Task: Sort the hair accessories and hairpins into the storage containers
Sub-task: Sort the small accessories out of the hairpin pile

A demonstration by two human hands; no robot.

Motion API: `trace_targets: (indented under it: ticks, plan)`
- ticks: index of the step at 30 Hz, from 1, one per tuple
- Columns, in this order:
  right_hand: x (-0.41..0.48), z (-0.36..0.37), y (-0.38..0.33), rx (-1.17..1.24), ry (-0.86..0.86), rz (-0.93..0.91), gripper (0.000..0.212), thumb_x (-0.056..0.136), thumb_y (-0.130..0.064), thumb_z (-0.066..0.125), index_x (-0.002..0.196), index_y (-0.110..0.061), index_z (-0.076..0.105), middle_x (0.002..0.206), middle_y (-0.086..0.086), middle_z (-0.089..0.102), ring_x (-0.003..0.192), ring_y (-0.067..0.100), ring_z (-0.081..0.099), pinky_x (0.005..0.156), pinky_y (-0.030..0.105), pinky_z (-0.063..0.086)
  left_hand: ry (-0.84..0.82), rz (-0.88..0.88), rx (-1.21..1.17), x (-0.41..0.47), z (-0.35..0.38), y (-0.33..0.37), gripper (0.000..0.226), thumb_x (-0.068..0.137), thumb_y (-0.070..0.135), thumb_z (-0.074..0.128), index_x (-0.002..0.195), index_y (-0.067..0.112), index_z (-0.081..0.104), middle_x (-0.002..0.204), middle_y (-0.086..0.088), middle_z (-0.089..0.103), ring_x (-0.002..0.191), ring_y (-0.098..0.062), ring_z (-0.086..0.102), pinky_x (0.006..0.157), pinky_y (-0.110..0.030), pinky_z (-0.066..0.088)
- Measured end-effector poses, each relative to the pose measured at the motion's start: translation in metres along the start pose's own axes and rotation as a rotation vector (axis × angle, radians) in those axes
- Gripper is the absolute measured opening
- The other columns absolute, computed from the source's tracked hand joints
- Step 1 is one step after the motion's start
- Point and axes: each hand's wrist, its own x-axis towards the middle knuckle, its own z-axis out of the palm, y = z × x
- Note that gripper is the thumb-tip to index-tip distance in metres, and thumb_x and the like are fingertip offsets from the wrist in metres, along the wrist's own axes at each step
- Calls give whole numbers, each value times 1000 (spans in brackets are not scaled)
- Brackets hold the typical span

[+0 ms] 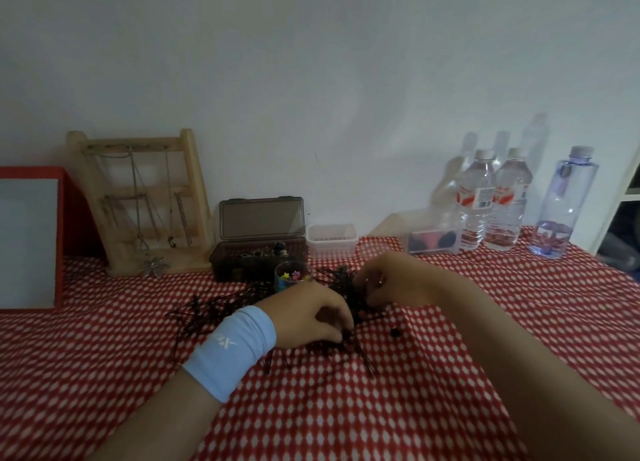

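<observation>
Here the left hand and right hand sit close together, both curled onto the tangled hairpins between them, with the open dark box just beyond, nearer the left hand.

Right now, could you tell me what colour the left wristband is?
Light blue wristband with a white logo, best seen in the head view.
</observation>
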Motion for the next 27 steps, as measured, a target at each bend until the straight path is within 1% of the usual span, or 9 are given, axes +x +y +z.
trace_targets:
  ticks: [4, 7, 11, 13, 15, 18, 20, 23, 27]
  plan:
    - [-2, -9, 1, 105, 93, -18, 30, 85, -9, 71, 104, -31, 75, 100, -16, 69, 92, 1, 64, 88, 23, 55, 209, -22, -44, 9, -6, -1, 20, 87, 15, 71, 100, 29, 72, 97, 17, 64, 92, 1, 60, 83, -14, 48]
    - [-4, -13, 0, 80, 82, -10, 30, 86, -5, 67, 97, -30, 78, 100, -17, 70, 91, -2, 64, 90, 23, 55, 179, -25, 93, 25, -5, 6, 21, 90, 14, 66, 105, 26, 75, 96, 17, 57, 95, -2, 57, 87, -13, 40]
    - [-7, -16, 2, 59, 101, -2, 30, 89, -7, 63, 99, -31, 79, 99, -21, 70, 85, -7, 62, 83, 14, 52, 131, -33, 171, 48, 4, 13, 21, 89, 19, 67, 109, 24, 75, 105, 6, 65, 85, -2, 50, 80, -12, 33]
    - [-8, -15, 6, 52, 116, 13, 29, 89, -8, 64, 99, -31, 79, 98, -20, 71, 87, -5, 63, 80, 12, 51, 80, -60, 195, 56, 9, 12, 21, 88, 23, 69, 108, 27, 75, 102, 8, 63, 84, -5, 51, 80, -17, 35]
    - [-8, -12, 12, 53, 110, 28, 29, 89, -9, 66, 101, -32, 79, 100, -17, 74, 87, -3, 66, 83, 16, 55, 43, -75, 220, 61, 12, 11, 20, 87, 23, 69, 106, 28, 76, 98, 10, 62, 88, -11, 57, 84, -22, 42]
    - [-7, -10, 16, 81, 93, 16, 24, 90, -13, 68, 101, -32, 78, 98, -18, 74, 87, -3, 67, 86, 22, 57, 46, -70, 244, 65, 12, 10, 19, 87, 21, 69, 104, 25, 77, 107, 6, 67, 92, -14, 60, 86, -22, 45]
    - [-5, -9, 16, 82, 103, -9, 23, 90, -14, 69, 102, -31, 78, 100, -19, 72, 91, -3, 66, 89, 23, 56, 59, -73, 246, 65, 12, 8, 17, 86, 20, 70, 102, 23, 77, 105, 4, 67, 93, -17, 62, 85, -23, 46]
    - [2, -9, 11, 107, 130, -25, 20, 90, -16, 70, 103, -30, 76, 100, -17, 72, 93, -2, 65, 90, 24, 56, 94, -86, 174, 62, 8, 4, 15, 84, 19, 73, 98, 22, 77, 104, 5, 71, 92, -13, 64, 88, -25, 50]
    - [14, -7, 1, 117, 148, -45, 20, 88, -19, 72, 102, -32, 76, 99, -17, 71, 91, -1, 65, 89, 25, 56, 200, -104, -16, 51, -7, -4, 13, 80, 21, 77, 93, 22, 78, 92, 14, 72, 84, 1, 64, 83, -16, 50]
